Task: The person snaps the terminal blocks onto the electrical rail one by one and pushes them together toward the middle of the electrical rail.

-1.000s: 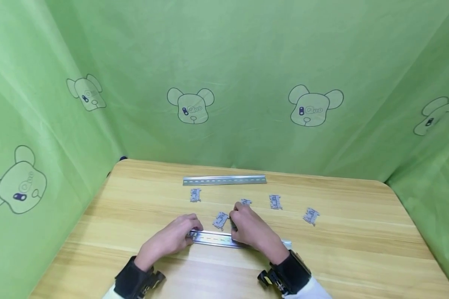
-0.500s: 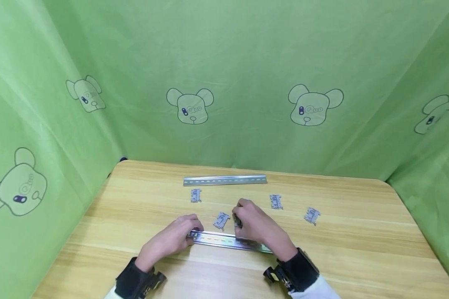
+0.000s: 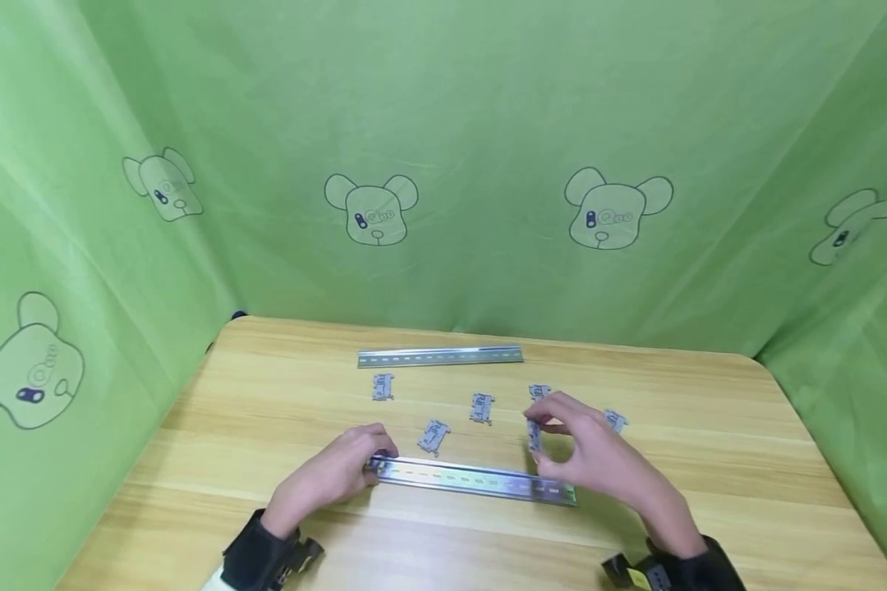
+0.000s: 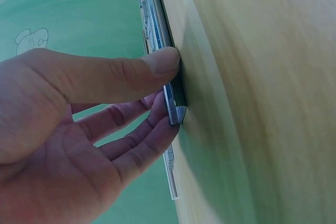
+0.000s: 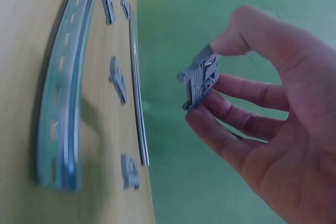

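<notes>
A slotted metal DIN rail lies nearest the person. My left hand grips its left end; in the left wrist view the thumb is on one face and the fingers are behind. My right hand pinches a grey terminal block between thumb and fingertips, raised above the table beyond the rail's right part. Other grey terminal blocks lie flat past the rail: one close to it, another further back. The right hand partly covers a third block in the head view.
A second DIN rail lies along the back of the wooden table. More terminal blocks rest at the left and at the right, the latter beside the right hand. Green curtains enclose the table's back and sides.
My right hand has moved right and lifted away from the near rail with the terminal block, uncovering the rail's right part and a block on the table. The left hand keeps its place.
</notes>
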The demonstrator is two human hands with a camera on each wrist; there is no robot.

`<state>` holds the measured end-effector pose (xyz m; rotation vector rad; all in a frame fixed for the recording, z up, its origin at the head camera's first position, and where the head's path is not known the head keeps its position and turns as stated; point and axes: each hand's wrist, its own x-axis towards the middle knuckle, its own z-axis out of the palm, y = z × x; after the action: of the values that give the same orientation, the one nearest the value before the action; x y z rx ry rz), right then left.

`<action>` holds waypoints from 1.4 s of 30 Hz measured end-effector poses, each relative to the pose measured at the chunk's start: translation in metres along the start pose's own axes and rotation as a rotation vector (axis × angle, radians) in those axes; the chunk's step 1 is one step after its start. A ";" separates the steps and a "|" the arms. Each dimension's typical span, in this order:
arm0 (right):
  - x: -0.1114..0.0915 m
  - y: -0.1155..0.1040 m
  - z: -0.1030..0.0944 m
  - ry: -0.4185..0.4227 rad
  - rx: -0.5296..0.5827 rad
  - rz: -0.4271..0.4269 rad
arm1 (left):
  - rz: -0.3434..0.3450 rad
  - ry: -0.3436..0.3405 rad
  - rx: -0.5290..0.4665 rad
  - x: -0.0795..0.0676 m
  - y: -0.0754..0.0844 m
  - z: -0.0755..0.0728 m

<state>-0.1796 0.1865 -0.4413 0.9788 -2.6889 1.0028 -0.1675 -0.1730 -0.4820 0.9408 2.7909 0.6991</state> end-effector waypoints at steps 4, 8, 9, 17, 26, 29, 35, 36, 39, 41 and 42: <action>-0.017 0.009 -0.004 0.023 0.063 0.004 | -0.008 -0.005 -0.006 0.000 -0.001 -0.001; -0.031 0.018 -0.007 0.013 0.039 0.058 | 0.007 0.000 -0.009 0.000 -0.001 -0.002; -0.033 0.020 -0.008 0.007 0.025 0.074 | 0.013 0.002 -0.010 0.000 -0.001 -0.002; -0.049 0.034 -0.012 -0.100 0.108 0.161 | 0.010 -0.001 -0.007 -0.001 -0.001 0.000; -0.057 0.042 -0.009 -0.177 0.240 0.211 | 0.013 -0.001 -0.007 -0.001 -0.001 0.000; -0.059 0.044 -0.009 -0.194 0.249 0.212 | 0.006 -0.003 -0.006 0.000 0.000 0.000; -0.062 0.046 -0.009 -0.225 0.313 0.184 | 0.008 0.001 -0.016 0.000 0.001 0.000; -0.062 0.046 -0.009 -0.231 0.323 0.183 | 0.010 0.000 -0.015 0.000 0.000 -0.001; -0.063 0.047 -0.009 -0.245 0.342 0.172 | 0.013 -0.001 -0.017 -0.001 0.000 -0.001; -0.063 0.048 -0.009 -0.249 0.356 0.173 | 0.015 0.003 -0.017 -0.001 -0.001 -0.001; -0.063 0.048 -0.008 -0.250 0.362 0.174 | 0.016 0.005 -0.018 -0.001 -0.001 -0.001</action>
<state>-0.1606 0.2531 -0.4807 0.9959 -2.8961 1.5407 -0.1673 -0.1743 -0.4819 0.9602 2.7798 0.7285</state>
